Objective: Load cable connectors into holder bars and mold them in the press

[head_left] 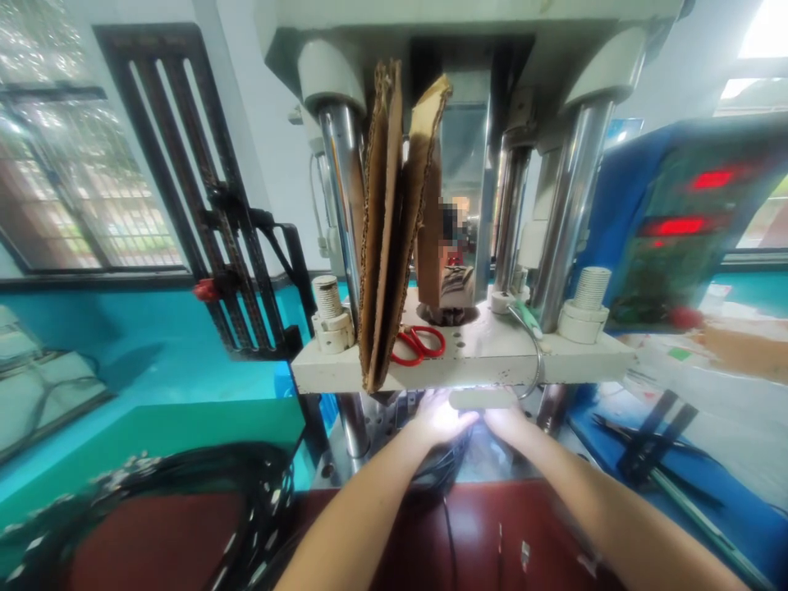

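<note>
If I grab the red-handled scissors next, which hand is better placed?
Probably your left hand: it's nearer the scissors, just below the plate they lie on, while your right hand is farther right. Glare obscures both hands' fingers.

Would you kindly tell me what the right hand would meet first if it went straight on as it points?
Probably the pale bar, which appears just ahead of the right hand, below the white plate's front edge; in this glare, depth and any contact are unclear.
</note>
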Tool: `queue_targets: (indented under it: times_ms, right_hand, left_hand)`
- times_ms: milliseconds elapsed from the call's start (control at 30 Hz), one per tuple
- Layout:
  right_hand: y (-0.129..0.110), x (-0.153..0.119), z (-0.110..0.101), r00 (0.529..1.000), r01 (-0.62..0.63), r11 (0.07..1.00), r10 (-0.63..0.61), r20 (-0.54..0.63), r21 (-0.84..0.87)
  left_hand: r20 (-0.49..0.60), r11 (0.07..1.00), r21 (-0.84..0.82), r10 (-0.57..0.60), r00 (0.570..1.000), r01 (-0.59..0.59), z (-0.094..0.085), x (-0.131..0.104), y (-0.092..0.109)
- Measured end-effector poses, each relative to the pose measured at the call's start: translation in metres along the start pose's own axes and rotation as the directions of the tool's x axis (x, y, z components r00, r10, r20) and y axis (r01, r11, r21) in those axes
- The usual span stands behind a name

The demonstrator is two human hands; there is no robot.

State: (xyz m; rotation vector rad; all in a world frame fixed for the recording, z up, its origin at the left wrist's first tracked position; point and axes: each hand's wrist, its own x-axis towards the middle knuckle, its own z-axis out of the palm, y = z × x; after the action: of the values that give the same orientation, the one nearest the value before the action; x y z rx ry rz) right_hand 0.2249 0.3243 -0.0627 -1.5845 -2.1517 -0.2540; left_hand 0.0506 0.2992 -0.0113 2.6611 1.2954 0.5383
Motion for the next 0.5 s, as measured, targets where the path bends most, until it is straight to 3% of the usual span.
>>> queue_targets:
  times_ms: [300, 500]
  right_hand:
    - [-0.014, 0.004, -0.016, 0.988, -0.145, 0.989, 0.145, 0.046, -0.007]
    - [-0.012, 0.004, -0.024, 0.963, -0.270, 0.960, 0.269, 0.034, 0.074]
  left_hand:
    - [-0.010, 0.999, 0.048, 0.003, 1.000, -0.002, -0.002, 0.002, 0.001]
    - [-0.112, 0.994, 0.086, -0.056, 0.992, 0.066, -0.014, -0.021, -0.010]
